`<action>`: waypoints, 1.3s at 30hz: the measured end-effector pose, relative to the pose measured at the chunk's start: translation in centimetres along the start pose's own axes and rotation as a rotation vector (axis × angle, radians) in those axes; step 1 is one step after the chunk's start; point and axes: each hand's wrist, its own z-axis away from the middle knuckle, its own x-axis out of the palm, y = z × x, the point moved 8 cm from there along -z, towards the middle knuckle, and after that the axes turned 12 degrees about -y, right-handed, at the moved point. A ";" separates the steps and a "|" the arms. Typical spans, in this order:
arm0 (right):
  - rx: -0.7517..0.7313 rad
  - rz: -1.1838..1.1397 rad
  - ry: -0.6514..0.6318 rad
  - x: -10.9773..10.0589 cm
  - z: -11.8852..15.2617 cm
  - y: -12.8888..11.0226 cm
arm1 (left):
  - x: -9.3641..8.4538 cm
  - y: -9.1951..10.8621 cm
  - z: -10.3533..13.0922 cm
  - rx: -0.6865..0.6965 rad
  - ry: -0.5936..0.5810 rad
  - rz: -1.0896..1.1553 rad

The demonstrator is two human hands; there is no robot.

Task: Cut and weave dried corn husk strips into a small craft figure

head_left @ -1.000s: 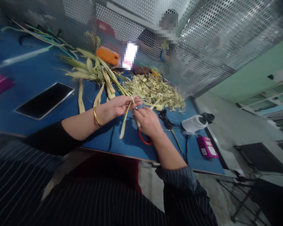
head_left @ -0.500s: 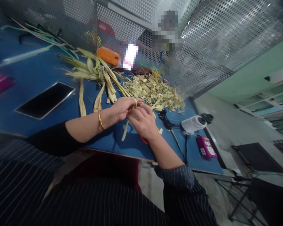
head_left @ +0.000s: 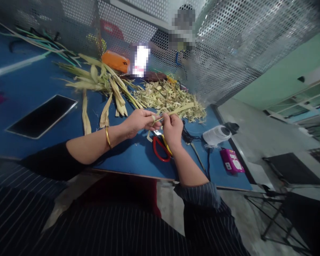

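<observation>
A pale strip of dried corn husk (head_left: 185, 107) runs between my two hands, its free end slanting up to the right over the scrap pile. My left hand (head_left: 140, 122) has a turn of the strip round a finger and pinches it, palm turned partly up. Close against it, my right hand (head_left: 173, 129) grips the same strip between thumb and curled fingers. Below the hands lie scissors (head_left: 162, 151) with red and yellow handles, partly covered by my right hand. Behind is a heap of shredded husk (head_left: 168, 96); longer husks (head_left: 96, 80) lie to its left.
On the blue table (head_left: 122, 156) a dark-screened phone (head_left: 44, 115) lies at left. A white thread spool (head_left: 216, 136), black cord (head_left: 189, 133) and purple packet (head_left: 231, 160) sit at right. An orange packet (head_left: 116, 61) rests near the perforated metal screen (head_left: 138, 30).
My right hand has drawn back and turned, pulling the strip so that its end now points up right. The scissors have come into fuller view. The camera view has shifted slightly.
</observation>
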 end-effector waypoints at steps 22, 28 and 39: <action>-0.025 0.106 0.073 -1.0 0.0 -0.5 | 0.7 0.4 -0.2 0.109 -0.108 0.060; 0.130 -0.175 -0.046 0.5 0.2 1.2 | -1.1 0.8 -0.4 0.189 0.117 -0.027; -0.280 -0.278 -0.736 1.6 1.3 -4.2 | -3.3 2.5 -0.2 0.198 0.203 -0.126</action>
